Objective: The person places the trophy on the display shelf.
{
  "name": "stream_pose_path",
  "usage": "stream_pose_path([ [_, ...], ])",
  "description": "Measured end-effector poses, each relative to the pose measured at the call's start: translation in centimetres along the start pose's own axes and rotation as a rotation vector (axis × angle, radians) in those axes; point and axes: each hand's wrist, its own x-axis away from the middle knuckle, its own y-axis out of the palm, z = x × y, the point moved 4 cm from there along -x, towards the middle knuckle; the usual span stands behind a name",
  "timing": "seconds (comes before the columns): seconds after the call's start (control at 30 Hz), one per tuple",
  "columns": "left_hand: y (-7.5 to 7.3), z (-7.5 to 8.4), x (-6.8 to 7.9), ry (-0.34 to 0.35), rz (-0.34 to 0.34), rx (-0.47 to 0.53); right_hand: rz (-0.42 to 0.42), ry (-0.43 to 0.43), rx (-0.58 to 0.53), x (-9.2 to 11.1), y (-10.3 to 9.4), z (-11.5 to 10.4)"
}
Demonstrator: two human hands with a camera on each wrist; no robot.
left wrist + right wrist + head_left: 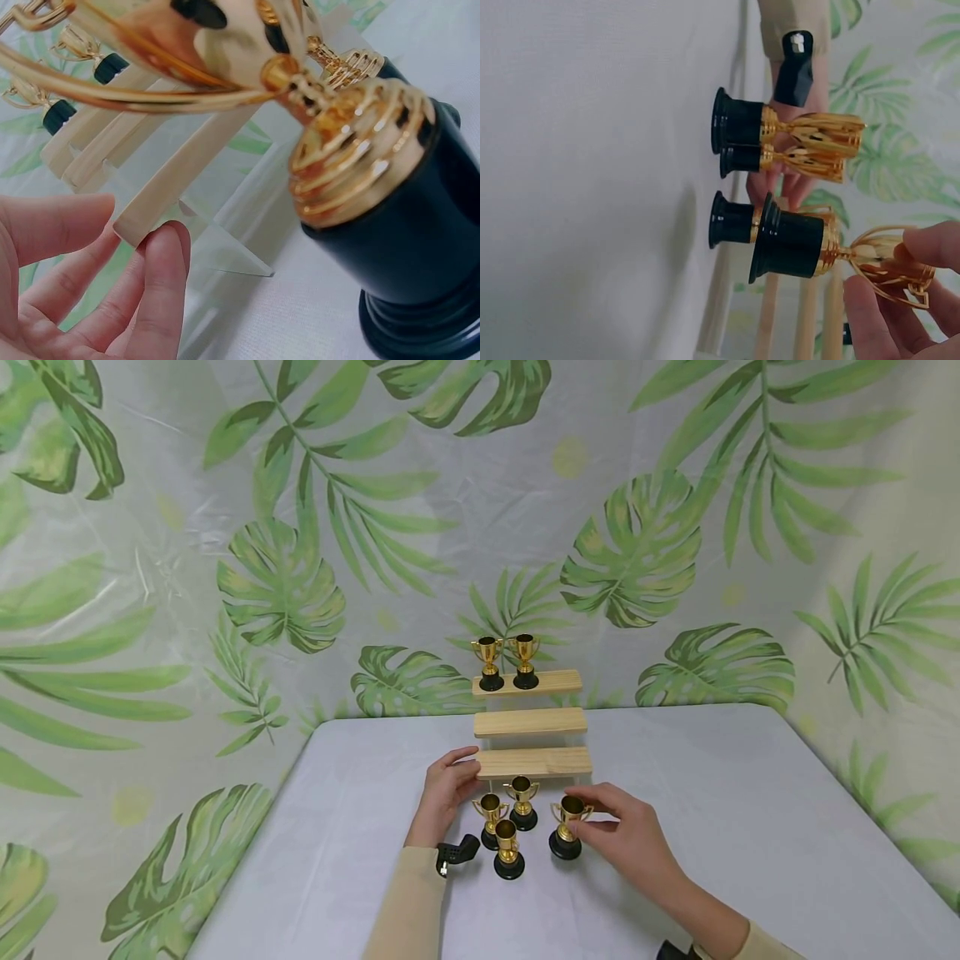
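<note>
Between its thumb and fingers, my right hand [626, 835] pinches a small gold trophy cup [568, 833] by its bowl. The right wrist view shows this trophy [787, 244] with its black base close over the white table. My left hand [444, 793] holds the left end of the lowest wooden shelf [534, 763] of a tiered stand, with the thumb and fingertips [169, 247] about its corner. Three more trophies stand before the stand: one at the back [522, 806], one at the left [491, 814] and one in front [508, 852].
Two gold trophies, a left one [489, 662] and a right one [524, 660], stand on the top shelf [558, 682]. Below it lies the middle shelf [530, 722]. Clear side panels [225, 244] carry the shelves. A leaf-patterned curtain [480, 527] hangs behind the white table [720, 793].
</note>
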Motion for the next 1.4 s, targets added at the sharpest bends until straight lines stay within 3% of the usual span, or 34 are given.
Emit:
stream_pose_path([
  [0.43,0.0,-0.1,-0.1,-0.004,-0.008,-0.004,0.032,-0.016,0.081,-0.8,-0.9,-0.6],
  [1.4,0.1,0.1,0.1,-0.004,0.019,-0.014,0.082,-0.056,0.097,-3.3,-2.9,-2.9],
])
